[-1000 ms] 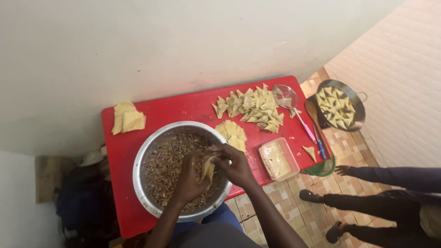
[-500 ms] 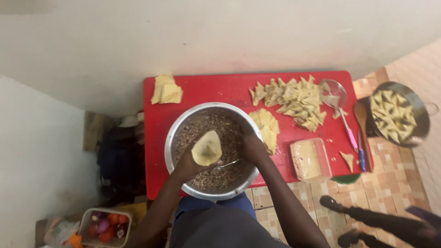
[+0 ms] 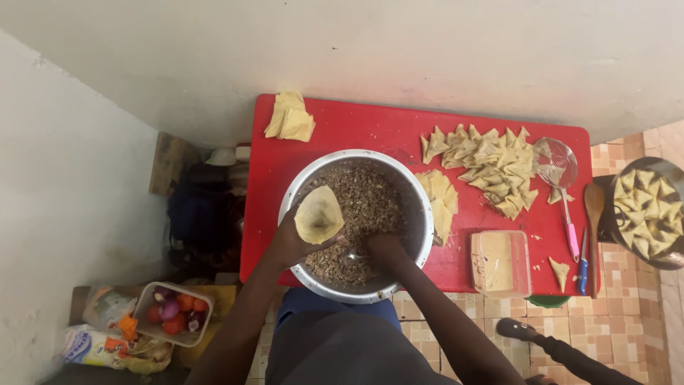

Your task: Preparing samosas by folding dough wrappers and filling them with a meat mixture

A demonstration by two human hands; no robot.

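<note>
The left hand (image 3: 291, 241) is closed around the lower end of a pastry cone (image 3: 318, 214), a pale yellow dough wrapper folded into an open pocket with a rounded top edge, held tilted over the near-left part of the metal bowl (image 3: 425, 214). The cone's surface looks smooth and slightly floury; its mouth faces up toward the camera, and whether anything is inside cannot be told.

The right hand (image 3: 385, 251) is down in the bowl, fingers curled on the handle of a metal spoon (image 3: 354, 255) whose end lies in the minced filling (image 3: 370, 203). The filling is brown and crumbly and covers the whole bowl floor.

The bowl sits at the near edge of a red worktop (image 3: 356, 128). Just right of the bowl lies a stack of flat dough wrappers (image 3: 439, 198), and beyond it a heap of folded triangular samosas (image 3: 488, 165). Another small stack of wrappers (image 3: 289, 117) lies at the far-left corner. Near the right edge are a clear plastic tub (image 3: 500, 262) of pale paste, 1 lone samosa (image 3: 559, 271), a wire skimmer (image 3: 556, 165) with a pink handle and a wooden spoon (image 3: 593, 214). A dark pan (image 3: 673, 258) of samosas stands off the worktop to the right.

On the floor at left is a container of tomatoes and onions (image 3: 169, 314).
</note>
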